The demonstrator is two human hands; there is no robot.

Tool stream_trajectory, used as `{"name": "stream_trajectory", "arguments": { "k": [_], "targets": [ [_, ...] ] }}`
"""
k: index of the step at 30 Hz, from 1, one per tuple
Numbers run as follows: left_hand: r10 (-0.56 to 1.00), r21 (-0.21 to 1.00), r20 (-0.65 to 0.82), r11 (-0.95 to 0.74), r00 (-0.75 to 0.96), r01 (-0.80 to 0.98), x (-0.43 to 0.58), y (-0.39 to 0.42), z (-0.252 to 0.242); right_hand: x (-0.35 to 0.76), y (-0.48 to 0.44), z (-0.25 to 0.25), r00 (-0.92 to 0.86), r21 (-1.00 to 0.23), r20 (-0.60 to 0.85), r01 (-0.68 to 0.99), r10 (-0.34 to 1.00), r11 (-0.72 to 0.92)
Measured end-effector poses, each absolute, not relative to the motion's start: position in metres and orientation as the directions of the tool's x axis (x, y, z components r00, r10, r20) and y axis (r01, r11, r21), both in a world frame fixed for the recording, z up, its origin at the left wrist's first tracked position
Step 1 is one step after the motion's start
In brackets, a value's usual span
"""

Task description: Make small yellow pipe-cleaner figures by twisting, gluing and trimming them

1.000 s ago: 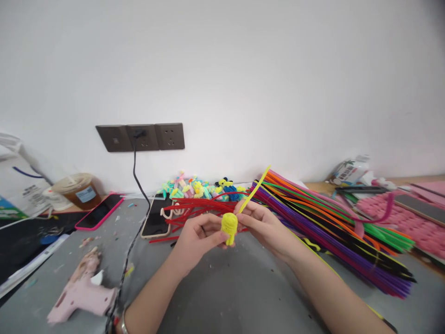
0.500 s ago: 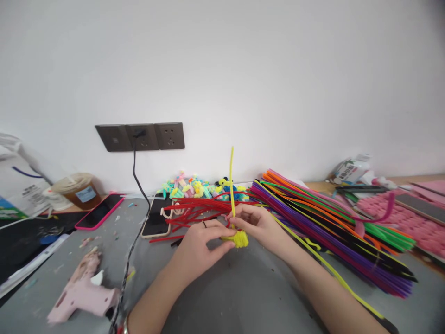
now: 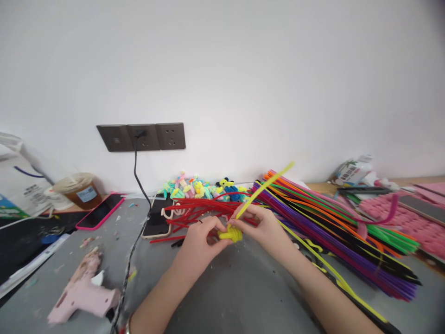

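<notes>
A yellow pipe cleaner (image 3: 267, 185) is wound at one end into a small fuzzy coil (image 3: 233, 234). My left hand (image 3: 201, 241) pinches that coil between thumb and fingers, from its left side. The loose length slants up to the right from my right hand (image 3: 260, 227), whose thumb and fingers are closed on it close to the coil. Both hands are held over the grey table (image 3: 236, 297). Behind them lie red pipe cleaners (image 3: 198, 211) and a small yellow and blue figure (image 3: 227, 188).
To the right lies a large bundle of coloured pipe cleaners (image 3: 333, 232). A pink glue gun (image 3: 83, 297) rests at left, beside a black cord (image 3: 130, 255). Further back are a pink-cased phone (image 3: 100, 212), a drink cup (image 3: 78, 190), another phone (image 3: 157, 218) and pastel pieces (image 3: 186, 186).
The loose length of yellow pipe cleaner has swung from upright to slanting right. The coil has turned and shifted slightly left, with both hands still on the piece.
</notes>
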State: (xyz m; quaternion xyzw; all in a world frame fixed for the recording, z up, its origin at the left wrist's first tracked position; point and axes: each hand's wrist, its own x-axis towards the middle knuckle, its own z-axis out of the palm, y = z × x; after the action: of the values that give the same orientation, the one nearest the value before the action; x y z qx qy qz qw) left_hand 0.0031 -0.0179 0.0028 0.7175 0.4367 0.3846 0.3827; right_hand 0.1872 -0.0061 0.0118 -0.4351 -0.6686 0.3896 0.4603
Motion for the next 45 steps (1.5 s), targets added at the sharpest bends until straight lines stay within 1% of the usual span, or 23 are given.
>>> {"name": "stream_trajectory", "arguments": {
  "k": [5,7,11,15,18,21,24,27,30,34,37,40,45],
  "targets": [
    [0.949,0.892,0.228,-0.293,0.216,0.345,0.001,-0.015,0.002,0.182,-0.014,0.018,-0.196,-0.836,0.387,0.338,0.901,0.433],
    [0.953,0.893,0.249,-0.295,0.173,0.34,0.0,-0.015,0.002,0.181,-0.015,0.019,-0.202,-0.797,0.451,0.347,0.869,0.495],
    [0.951,0.91,0.293,-0.31,0.104,0.276,0.0,-0.015,0.002,0.182,-0.014,0.018,-0.204,-0.707,0.583,0.348,0.786,0.615],
    [0.943,0.911,0.324,-0.332,0.072,0.245,0.0,-0.016,0.005,0.183,-0.014,0.017,-0.233,-0.622,0.642,0.4,0.731,0.674],
    [0.896,0.846,0.432,-0.442,0.102,0.299,-0.001,-0.016,0.005,0.184,-0.014,0.018,-0.151,-0.619,0.669,0.429,0.728,0.658],
    [0.819,0.743,0.548,-0.571,0.172,0.349,-0.002,-0.017,0.004,0.186,-0.014,0.017,-0.031,-0.666,0.658,0.441,0.752,0.601],
    [0.796,0.711,0.569,-0.603,0.208,0.362,-0.003,-0.017,0.003,0.186,-0.015,0.018,-0.017,-0.669,0.659,0.445,0.752,0.595],
    [0.817,0.731,0.542,-0.574,0.196,0.369,-0.003,-0.016,0.003,0.184,-0.018,0.022,-0.103,-0.59,0.701,0.472,0.705,0.655],
    [0.861,0.797,0.489,-0.507,0.141,0.328,-0.002,-0.015,0.003,0.182,-0.02,0.026,-0.206,-0.517,0.716,0.486,0.667,0.705],
    [0.916,0.898,0.401,-0.399,0.029,0.186,-0.001,-0.016,0.003,0.183,-0.02,0.026,-0.252,-0.472,0.725,0.496,0.641,0.729],
    [0.946,0.944,0.325,-0.323,-0.018,0.066,0.001,-0.017,0.004,0.186,-0.02,0.023,-0.339,-0.416,0.719,0.49,0.607,0.766],
    [0.966,0.966,0.256,-0.257,-0.039,-0.034,0.003,-0.017,0.005,0.186,-0.021,0.022,-0.416,-0.382,0.701,0.467,0.58,0.797],
    [0.987,0.959,0.15,-0.161,-0.065,-0.235,0.006,-0.016,0.007,0.182,-0.022,0.024,-0.424,-0.376,0.721,0.426,0.549,0.823]
  ]
}}
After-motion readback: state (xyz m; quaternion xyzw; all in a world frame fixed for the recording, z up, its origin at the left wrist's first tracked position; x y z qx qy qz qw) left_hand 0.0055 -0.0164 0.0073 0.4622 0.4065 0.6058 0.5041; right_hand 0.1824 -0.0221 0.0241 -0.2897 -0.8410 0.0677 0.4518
